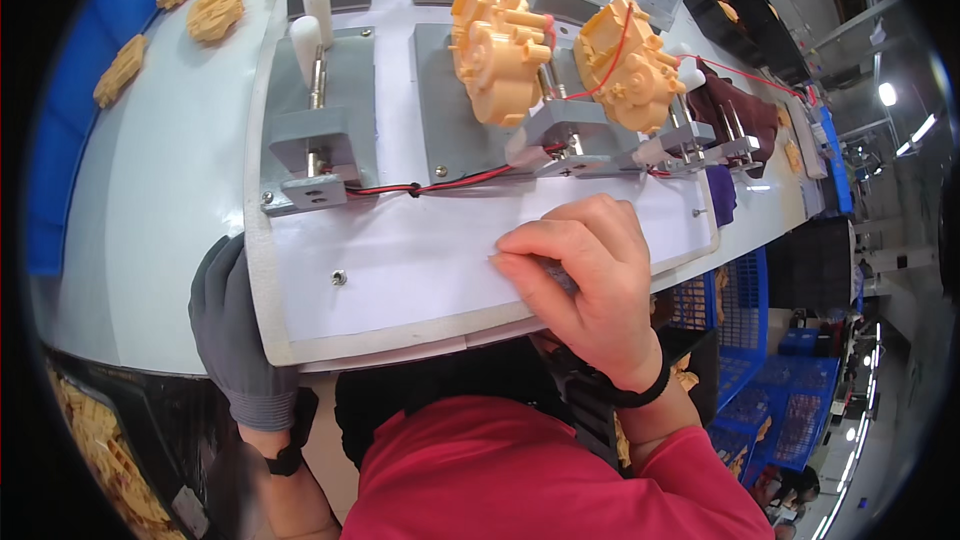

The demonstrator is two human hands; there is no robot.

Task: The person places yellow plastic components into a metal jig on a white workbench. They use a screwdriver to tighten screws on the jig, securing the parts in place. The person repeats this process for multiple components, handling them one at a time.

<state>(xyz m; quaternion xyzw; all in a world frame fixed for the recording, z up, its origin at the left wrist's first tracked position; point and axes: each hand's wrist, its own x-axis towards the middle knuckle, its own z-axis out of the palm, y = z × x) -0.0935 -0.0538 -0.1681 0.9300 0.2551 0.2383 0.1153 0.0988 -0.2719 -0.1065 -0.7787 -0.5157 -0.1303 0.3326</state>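
Reaching in over the near edge of the board (263, 290), the right hand (612, 305) is sitting just off mid-view at 4 o'clock. Thumb and forefinger tips are pinching together, pointing to 9 o'clock; can't tell if anything small is between them, or if the hand is touching the white sheet (430, 250). The left hand (235, 315), grey-gloved, is lying at 8 o'clock, beside the board's left edge on the tabletop (140, 240); its fingers are pointing to 12 and running side by side, thumb hidden, so can't tell if they are gripping.

The board is filling the middle. A toggle switch (338, 279) is poking up between the hands, near 8. One grey fixture (312, 140) is standing at 10, a second (570, 130) at 1, linked by red-black wires (414, 189). One yellow housing (500, 55) is standing at 12, another (632, 70) at 1, both well clear of the fingers.

Open room: a strip of sheet is running from the pinching fingers toward 9, bounded by wires above and the board's near edge below. Tabletop is stretching beyond the left edge to a blue bin (75, 140) at 10. Blue crates (745, 315) are crowding 4, below the edge.
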